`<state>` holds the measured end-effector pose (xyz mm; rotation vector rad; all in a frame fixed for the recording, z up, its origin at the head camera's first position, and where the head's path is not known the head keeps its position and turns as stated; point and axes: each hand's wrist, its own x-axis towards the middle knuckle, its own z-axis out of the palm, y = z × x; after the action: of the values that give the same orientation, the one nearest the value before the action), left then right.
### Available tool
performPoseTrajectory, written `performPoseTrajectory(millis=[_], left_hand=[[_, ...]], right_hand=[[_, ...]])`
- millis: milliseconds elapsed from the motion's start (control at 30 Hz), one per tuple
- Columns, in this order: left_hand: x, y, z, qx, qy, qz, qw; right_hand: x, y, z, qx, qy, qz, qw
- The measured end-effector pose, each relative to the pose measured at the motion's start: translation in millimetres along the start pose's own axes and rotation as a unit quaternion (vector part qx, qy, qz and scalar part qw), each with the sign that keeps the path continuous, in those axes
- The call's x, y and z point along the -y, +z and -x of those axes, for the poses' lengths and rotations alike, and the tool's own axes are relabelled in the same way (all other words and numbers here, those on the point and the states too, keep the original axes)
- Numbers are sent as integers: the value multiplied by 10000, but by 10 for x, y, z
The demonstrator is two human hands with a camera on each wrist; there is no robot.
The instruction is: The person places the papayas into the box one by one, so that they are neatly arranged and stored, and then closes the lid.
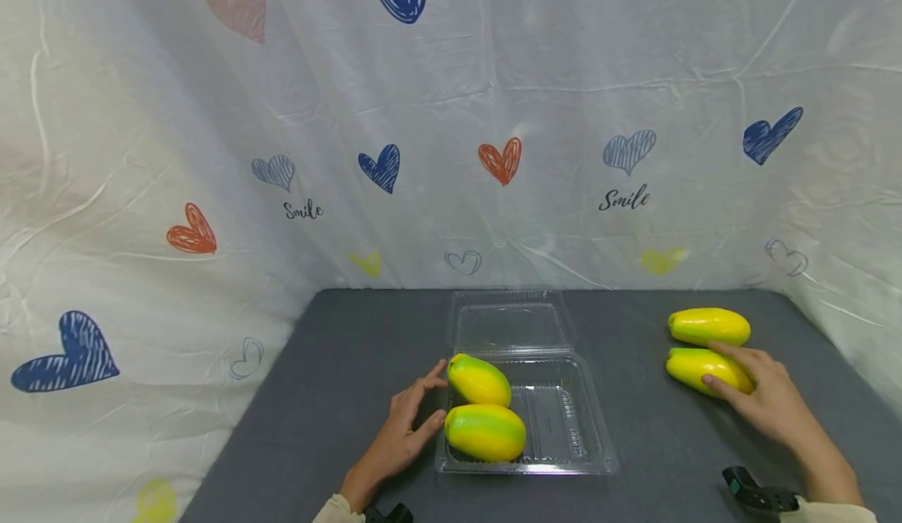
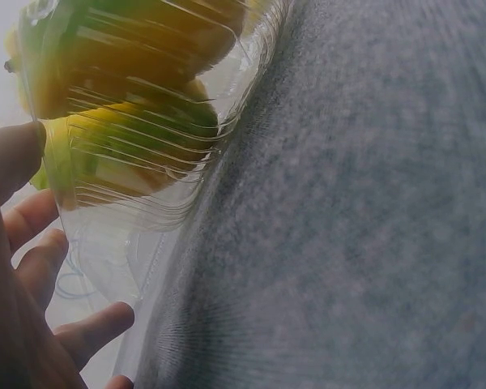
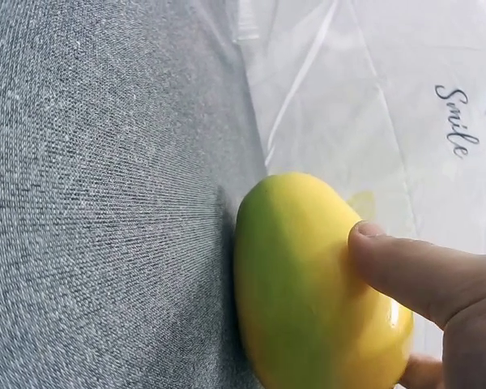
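My right hand (image 1: 768, 394) grips the nearer of two yellow-green papayas on the right, thumb on its near side and fingers over its far side. That papaya (image 1: 701, 370) lies close over the grey cloth; in the right wrist view my thumb (image 3: 389, 251) presses its glossy skin. Just behind it is the other papaya (image 1: 708, 326). My left hand (image 1: 402, 433) has its fingers spread at the left wall of a clear plastic clamshell box (image 1: 595, 429). Inside the box's left half, a papaya (image 1: 486, 433) lies in front of another papaya (image 1: 479, 380).
The box's hinged lid (image 1: 510, 323) lies folded back behind it, flat on the grey cloth-covered table (image 1: 352, 351). A white curtain (image 1: 437, 218) printed with hearts rises along the table's back and sides. Dark straps circle both wrists.
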<state>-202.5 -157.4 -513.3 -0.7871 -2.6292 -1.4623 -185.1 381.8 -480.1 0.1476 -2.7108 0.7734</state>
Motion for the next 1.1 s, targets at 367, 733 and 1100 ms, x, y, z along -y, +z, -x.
performPoseTrajectory(millis=[367,733,1100], left_hand=[[4,-4,-3,-39,70,-69,9999],[19,-1,0,-45,66,-143,9999],[41,5,-3,-59,147,-146,9998]], right_hand=[[2,13,7,-105,-202,-138,9996],[14,10,6,-158,-217,-160,9995],[58,-15,4,-218,-145,-201,9995]])
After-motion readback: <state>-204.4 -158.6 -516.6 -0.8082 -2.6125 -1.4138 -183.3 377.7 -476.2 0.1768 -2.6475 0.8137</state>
